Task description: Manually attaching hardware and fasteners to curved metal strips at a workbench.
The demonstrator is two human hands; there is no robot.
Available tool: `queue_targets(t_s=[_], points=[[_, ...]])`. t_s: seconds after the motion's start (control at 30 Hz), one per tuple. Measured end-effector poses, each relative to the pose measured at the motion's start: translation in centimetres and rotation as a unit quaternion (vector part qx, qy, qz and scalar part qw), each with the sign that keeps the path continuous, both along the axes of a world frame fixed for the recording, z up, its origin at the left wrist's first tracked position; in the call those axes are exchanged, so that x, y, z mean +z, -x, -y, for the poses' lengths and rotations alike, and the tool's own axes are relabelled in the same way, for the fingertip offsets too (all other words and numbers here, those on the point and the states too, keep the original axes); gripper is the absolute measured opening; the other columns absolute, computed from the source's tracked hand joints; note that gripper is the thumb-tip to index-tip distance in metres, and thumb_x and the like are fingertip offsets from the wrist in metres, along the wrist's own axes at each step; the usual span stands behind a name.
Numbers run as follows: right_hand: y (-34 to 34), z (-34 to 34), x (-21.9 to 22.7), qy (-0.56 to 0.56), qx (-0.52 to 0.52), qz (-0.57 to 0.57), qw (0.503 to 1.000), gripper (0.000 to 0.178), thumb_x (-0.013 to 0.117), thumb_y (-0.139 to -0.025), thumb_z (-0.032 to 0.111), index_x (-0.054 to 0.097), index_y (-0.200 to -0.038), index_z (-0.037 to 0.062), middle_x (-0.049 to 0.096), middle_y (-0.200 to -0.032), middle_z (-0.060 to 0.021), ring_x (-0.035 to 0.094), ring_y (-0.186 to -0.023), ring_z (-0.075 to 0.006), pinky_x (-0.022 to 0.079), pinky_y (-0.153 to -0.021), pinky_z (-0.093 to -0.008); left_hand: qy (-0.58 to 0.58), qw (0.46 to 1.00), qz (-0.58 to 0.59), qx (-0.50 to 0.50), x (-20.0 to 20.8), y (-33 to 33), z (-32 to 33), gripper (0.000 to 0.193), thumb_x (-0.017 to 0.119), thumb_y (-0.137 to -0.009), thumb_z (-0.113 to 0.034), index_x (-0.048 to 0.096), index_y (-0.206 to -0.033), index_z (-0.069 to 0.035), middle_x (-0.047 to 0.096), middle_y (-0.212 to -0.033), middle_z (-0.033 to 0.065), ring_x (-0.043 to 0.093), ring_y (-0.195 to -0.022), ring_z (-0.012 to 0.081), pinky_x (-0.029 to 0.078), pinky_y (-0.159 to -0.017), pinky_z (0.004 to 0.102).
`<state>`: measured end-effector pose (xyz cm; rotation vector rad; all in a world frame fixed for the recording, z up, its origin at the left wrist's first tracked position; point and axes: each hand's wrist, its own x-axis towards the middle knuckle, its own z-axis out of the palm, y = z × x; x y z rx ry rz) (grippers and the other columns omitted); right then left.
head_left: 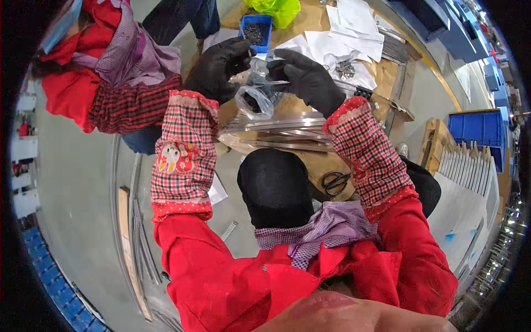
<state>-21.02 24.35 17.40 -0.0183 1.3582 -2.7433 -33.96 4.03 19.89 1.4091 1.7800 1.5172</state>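
Observation:
A clear plastic bag (256,103) with something dark inside sits between my two hands, in front of the blue tray. My left hand (221,69), in a black glove, is at the bag's left side. Its fingers are curved and apart, with the thumb close to the bag. From the right comes my right hand (311,80), also black-gloved. Its fingers are bent round the bag's crumpled upper film, partly hiding it. Just beyond the hands stands the blue tray (269,40), holding many small dark parts.
Long metal strips (282,126) lie across the near side of the brown-covered table. Black-handled scissors (335,182) rest near its edge. Right of my hand, another clear bag of metal parts (345,69) lies on white papers (354,25). A person in a red sleeve (69,99) is close on the left.

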Motion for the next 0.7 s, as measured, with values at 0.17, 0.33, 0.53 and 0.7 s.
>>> queue_targets(t_s=[0.17,0.33,0.53,0.7], points=[[-0.4,-0.2,0.7,-0.160,-0.046,-0.081,0.983,0.036,0.053,-0.088,0.006,0.047,-0.123,0.0016,0.057,-0.111,-0.0141,0.059,-0.095,-0.0229,0.047,-0.089,-0.0325,-0.051,0.991,0.122,-0.026,-0.6,0.2,-1.2,0.050,0.056,-0.070,0.014,0.050,-0.118,-0.002,0.054,-0.101,0.0069,0.055,-0.083,0.0139,0.048,-0.080,0.0237],[-0.6,0.5,1.7,-0.226,-0.100,-0.022,0.969,0.036,0.052,-0.088,0.003,0.045,-0.123,-0.0002,0.056,-0.111,-0.0151,0.058,-0.098,-0.0243,0.047,-0.090,-0.0328,-0.029,0.925,0.374,0.059,-0.5,0.2,-2.6,0.027,0.058,-0.083,-0.004,0.054,-0.110,-0.003,0.056,-0.092,0.0046,0.054,-0.077,0.0120,0.049,-0.074,0.0224],[-0.3,-0.3,0.6,0.022,-0.068,-0.036,0.997,0.033,0.053,-0.086,0.002,0.048,-0.119,-0.0029,0.058,-0.106,-0.0155,0.059,-0.092,-0.0227,0.050,-0.084,-0.0298,-0.034,0.852,0.516,0.085,-0.4,0.1,-3.5,0.020,0.055,-0.090,-0.020,0.057,-0.104,-0.006,0.057,-0.087,0.0034,0.055,-0.075,0.0107,0.049,-0.071,0.0230],[0.1,-0.2,0.3,0.146,-0.057,-0.018,0.987,0.031,0.057,-0.083,0.002,0.052,-0.114,-0.0035,0.062,-0.099,-0.0119,0.060,-0.084,-0.0182,0.049,-0.081,-0.0262,-0.037,0.854,0.514,0.075,-2.4,0.9,-4.0,0.020,0.055,-0.090,-0.018,0.057,-0.104,-0.005,0.058,-0.087,0.0045,0.056,-0.075,0.0106,0.049,-0.072,0.0244]])
